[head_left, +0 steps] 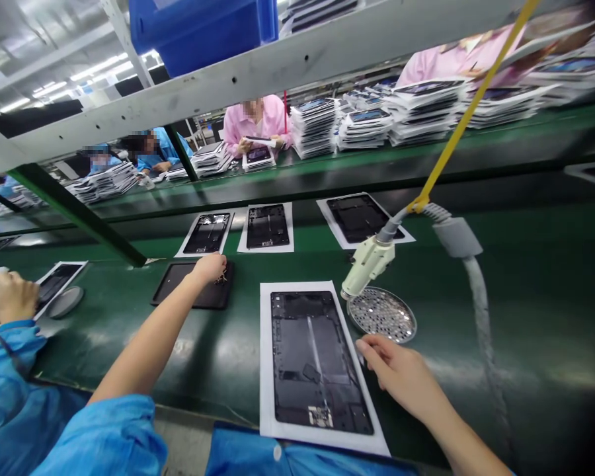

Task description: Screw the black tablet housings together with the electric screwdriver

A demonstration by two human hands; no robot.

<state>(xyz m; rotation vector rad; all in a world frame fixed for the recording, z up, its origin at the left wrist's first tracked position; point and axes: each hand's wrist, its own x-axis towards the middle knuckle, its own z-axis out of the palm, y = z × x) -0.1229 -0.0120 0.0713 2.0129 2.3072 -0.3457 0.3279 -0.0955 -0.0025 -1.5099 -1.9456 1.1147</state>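
Observation:
My left hand (209, 268) reaches over the right end of a shallow black tray (171, 281). Its fingertips are drawn together at some tiny gold-coloured parts (222, 276); whether one is pinched cannot be made out. In front of me a dark tablet housing (322, 363) lies with its inside up on a white sheet (266, 396). To the right of that sheet is my right hand (399, 373), thumb and forefinger closed together, anything between them too small to name. Just beyond it sits a round dish (384, 316) of small shiny pieces. A pale green handheld tool (369, 264) hangs over the dish's edge.
A yellow strap (456, 139) suspends the tool and its grey cable (480, 324). More tablet housings (268, 226) on white sheets line the bench's far side. A co-worker's hand (10, 297) is at left. Stacks of tablets (317, 125) and several people are behind, under a white beam (193, 86).

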